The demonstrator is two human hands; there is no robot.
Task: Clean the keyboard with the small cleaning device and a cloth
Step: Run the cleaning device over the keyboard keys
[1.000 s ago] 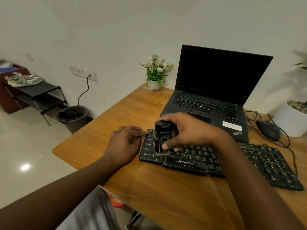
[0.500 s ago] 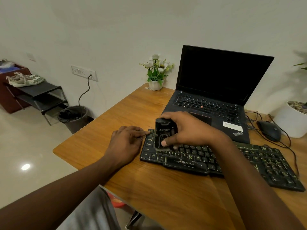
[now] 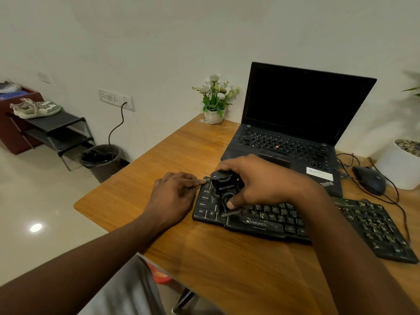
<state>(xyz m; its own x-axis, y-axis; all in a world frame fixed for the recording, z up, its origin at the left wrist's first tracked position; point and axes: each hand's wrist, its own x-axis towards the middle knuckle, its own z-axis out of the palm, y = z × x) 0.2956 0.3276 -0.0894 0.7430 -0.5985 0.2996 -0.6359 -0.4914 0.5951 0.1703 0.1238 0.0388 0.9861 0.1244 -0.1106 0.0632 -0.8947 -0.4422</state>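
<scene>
A black keyboard (image 3: 354, 226) lies across the wooden desk (image 3: 172, 155), its left end near the middle of the view. My right hand (image 3: 261, 180) grips a small black cleaning device (image 3: 223, 189), which stands upright on the keyboard's left keys. My left hand (image 3: 173, 196) rests on the desk beside the keyboard's left edge, fingers curled, one fingertip touching the top-left corner. No cloth is visible.
An open black laptop (image 3: 295, 123) sits behind the keyboard. A white pot of flowers (image 3: 214, 103) stands at the desk's back corner. A dark mouse (image 3: 369, 179) with cables and a white planter (image 3: 402, 164) are at right. A bin (image 3: 102, 162) and shoe rack (image 3: 52, 126) are on the floor left.
My right hand has slid the cleaning device slightly away from me and to the right over the left keys. My left hand has stayed in place.
</scene>
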